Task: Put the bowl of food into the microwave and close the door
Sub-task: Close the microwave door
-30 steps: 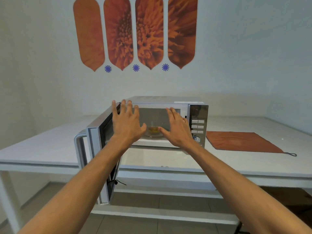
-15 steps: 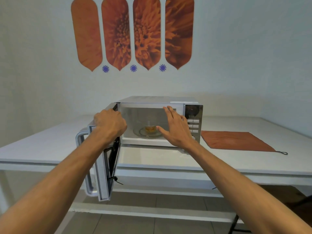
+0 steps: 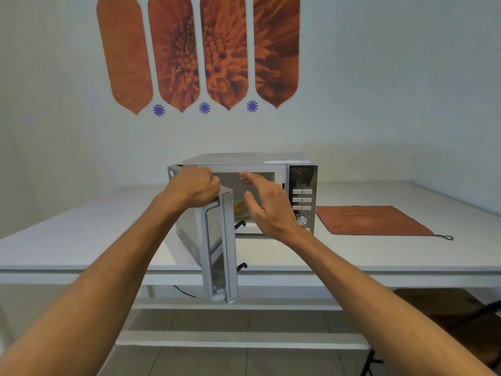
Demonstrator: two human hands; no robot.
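While one silver, box-shaped microwave [image 3: 271, 169] sits on the long white table [image 3: 81, 240], its single door [image 3: 221, 248] stands about half shut, swung in from its wider angle half a second ago. One left hand [image 3: 193, 187] is curled tight over the door's top edge; one right hand [image 3: 267, 203], fingers spread and empty, hovers before the cavity, partly hiding it. Inside, the one clear glass bowl of orange food [image 3: 240, 208] shows between door and right hand. One rust-orange cloth mat [image 3: 371, 221] lies right of the microwave.
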